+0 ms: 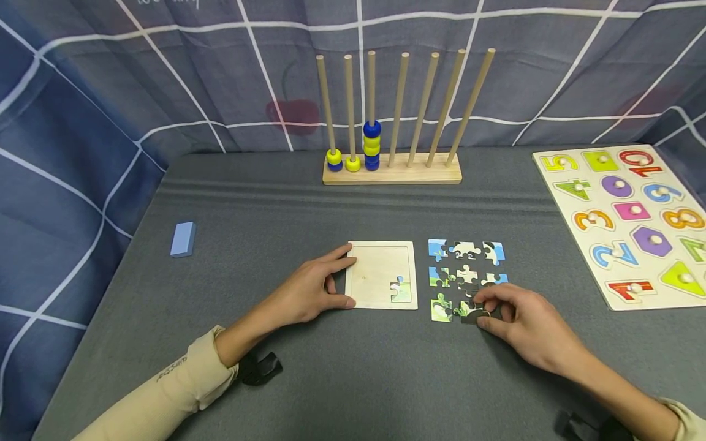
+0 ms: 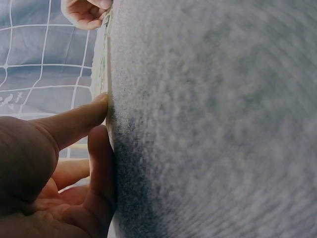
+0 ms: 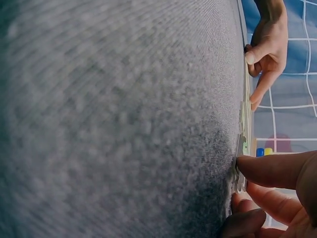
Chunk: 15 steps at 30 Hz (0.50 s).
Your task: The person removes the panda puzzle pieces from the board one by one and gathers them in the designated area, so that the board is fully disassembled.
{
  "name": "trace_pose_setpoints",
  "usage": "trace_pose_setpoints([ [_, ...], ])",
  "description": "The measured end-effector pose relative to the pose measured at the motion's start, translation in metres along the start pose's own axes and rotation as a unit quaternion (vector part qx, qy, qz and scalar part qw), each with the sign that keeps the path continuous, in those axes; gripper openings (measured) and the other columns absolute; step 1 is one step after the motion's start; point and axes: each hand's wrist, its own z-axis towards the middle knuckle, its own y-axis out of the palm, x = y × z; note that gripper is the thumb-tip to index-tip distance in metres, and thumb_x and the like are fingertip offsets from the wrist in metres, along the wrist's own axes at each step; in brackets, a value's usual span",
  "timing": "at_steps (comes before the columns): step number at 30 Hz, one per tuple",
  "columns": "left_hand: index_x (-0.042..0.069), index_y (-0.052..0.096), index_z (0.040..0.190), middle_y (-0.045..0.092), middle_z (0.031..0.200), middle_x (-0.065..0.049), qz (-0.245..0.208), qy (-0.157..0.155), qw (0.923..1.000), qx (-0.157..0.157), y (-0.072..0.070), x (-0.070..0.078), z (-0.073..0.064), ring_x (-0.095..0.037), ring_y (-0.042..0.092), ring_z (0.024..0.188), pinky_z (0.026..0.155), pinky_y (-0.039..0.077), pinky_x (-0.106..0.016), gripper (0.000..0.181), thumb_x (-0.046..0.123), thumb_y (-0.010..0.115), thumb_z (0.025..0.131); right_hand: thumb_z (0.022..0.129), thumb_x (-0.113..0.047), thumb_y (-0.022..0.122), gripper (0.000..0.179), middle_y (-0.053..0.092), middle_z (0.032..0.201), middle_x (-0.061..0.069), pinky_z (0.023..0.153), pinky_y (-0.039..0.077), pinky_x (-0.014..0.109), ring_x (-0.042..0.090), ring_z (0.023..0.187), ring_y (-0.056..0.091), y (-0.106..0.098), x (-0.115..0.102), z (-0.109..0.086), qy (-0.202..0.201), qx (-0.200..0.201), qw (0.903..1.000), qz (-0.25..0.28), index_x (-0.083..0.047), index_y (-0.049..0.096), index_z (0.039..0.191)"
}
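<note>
A square wooden puzzle tray (image 1: 380,260) lies flat on the table. One green and pale-blue puzzle piece (image 1: 404,293) sits in its lower right corner. My left hand (image 1: 314,291) touches the tray's left edge, thumb and fingers spread apart along it. Right of the tray, several loose panda puzzle pieces (image 1: 439,277) lie in rows. With thumb and fingers, my right hand (image 1: 524,324) pinches a dark-and-green puzzle piece (image 1: 470,314) in the bottom row, its edge tilted up in the right wrist view. The fingers partly cover that piece and its neighbours.
A wooden peg stand (image 1: 391,176) with blue and yellow beads stands at the back. On the right lies a number-and-shape knob board (image 1: 595,236). A blue block (image 1: 183,239) is at the left. Grid-patterned cloth (image 1: 220,73) hangs behind the table.
</note>
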Motion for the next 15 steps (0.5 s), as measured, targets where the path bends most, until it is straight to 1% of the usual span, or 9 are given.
trace_pose_setpoints([
  [10,-0.004,0.05,0.141,0.03,0.158,-0.016,0.004,0.003,1.0,0.001,0.0006,-0.0005,0.0002,-0.005,0.054,0.06,0.058,0.045,-0.025,0.072,0.013,0.084,0.08,0.075,0.001,0.083,0.032,0.056,0.085,-0.007,0.053,0.036,0.024,0.002,0.06,0.043,-0.0001,0.0004,-0.0007,-0.007,-0.001,0.9999,-0.014,-0.014,0.073,0.102],
  [15,-0.003,0.05,0.142,0.029,0.158,-0.016,0.005,0.001,1.0,0.001,0.0008,-0.001,0.0,-0.005,0.054,0.06,0.059,0.045,-0.025,0.072,0.013,0.084,0.08,0.077,-0.001,0.083,0.031,0.054,0.083,-0.009,0.054,0.036,0.024,0.002,0.061,0.043,0.0,0.0008,-0.0013,-0.004,-0.004,0.9999,-0.014,-0.014,0.073,0.103],
])
